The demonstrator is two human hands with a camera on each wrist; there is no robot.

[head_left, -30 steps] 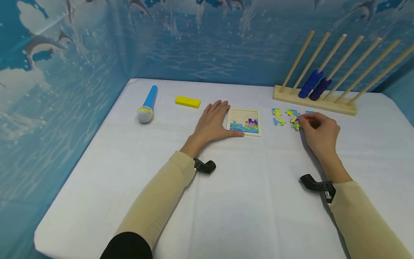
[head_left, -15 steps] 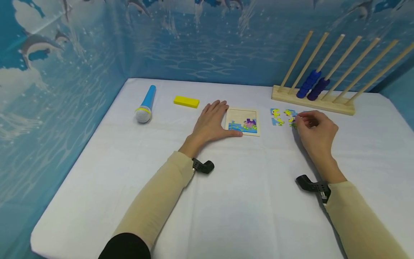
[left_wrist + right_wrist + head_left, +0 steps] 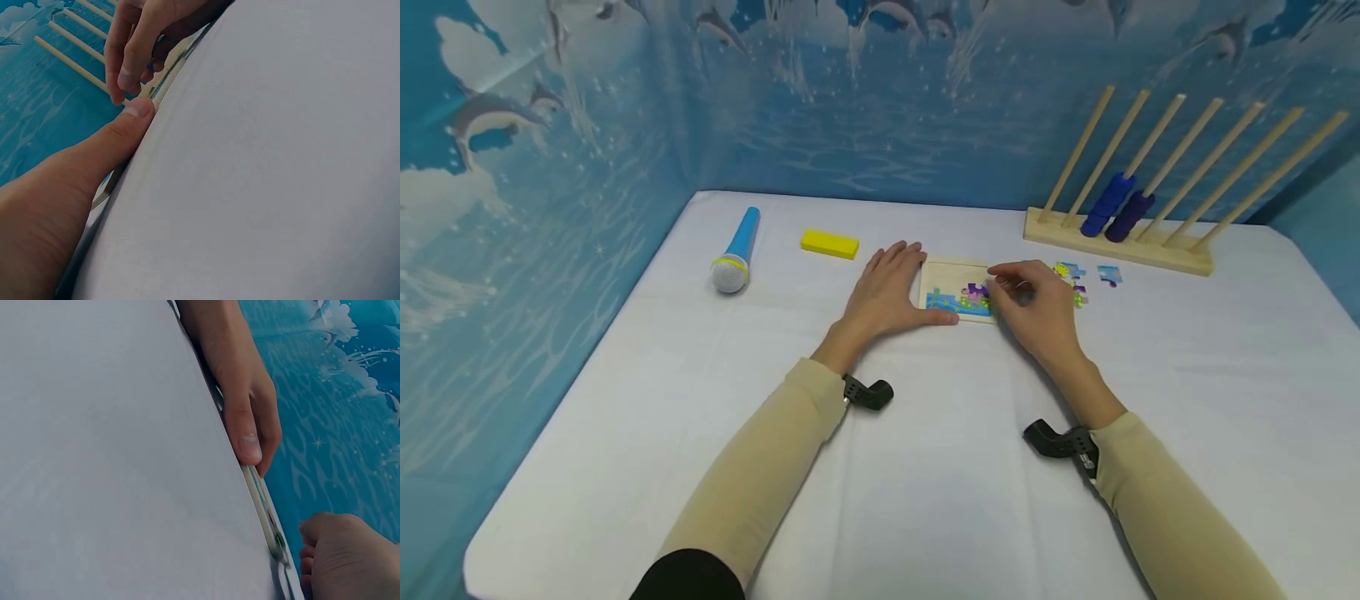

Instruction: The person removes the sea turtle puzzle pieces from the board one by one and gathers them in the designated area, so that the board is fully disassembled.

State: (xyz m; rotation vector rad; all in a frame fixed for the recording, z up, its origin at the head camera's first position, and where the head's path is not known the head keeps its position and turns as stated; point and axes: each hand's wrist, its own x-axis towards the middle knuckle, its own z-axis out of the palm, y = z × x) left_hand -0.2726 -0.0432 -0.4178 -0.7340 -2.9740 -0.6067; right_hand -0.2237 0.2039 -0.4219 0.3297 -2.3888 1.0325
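Observation:
A small square wooden puzzle board (image 3: 942, 273) lies on the white table. Along its near part sit blue, green and purple picture pieces (image 3: 946, 302). My left hand (image 3: 886, 292) is spread at the board's left side, its fingers straight and its thumb along the near edge. In the left wrist view that thumb (image 3: 119, 134) touches the frame's rim. My right hand (image 3: 1037, 308) is over the board's right edge, thumb and forefinger pinched together on a puzzle piece that they mostly hide. Several loose puzzle pieces (image 3: 1109, 274) lie to the right, partly behind this hand.
At the back right stands a wooden rack of tall pegs (image 3: 1120, 250) with blue and dark purple beads. A yellow block (image 3: 829, 243) lies behind my left hand, and a blue toy microphone (image 3: 739, 252) farther left. A sea-print curtain (image 3: 850, 150) closes off the back.
My right hand has moved left from the loose pieces to the board's right edge, fingers still pinched. My left hand stays at the board. The head view has tilted slightly.

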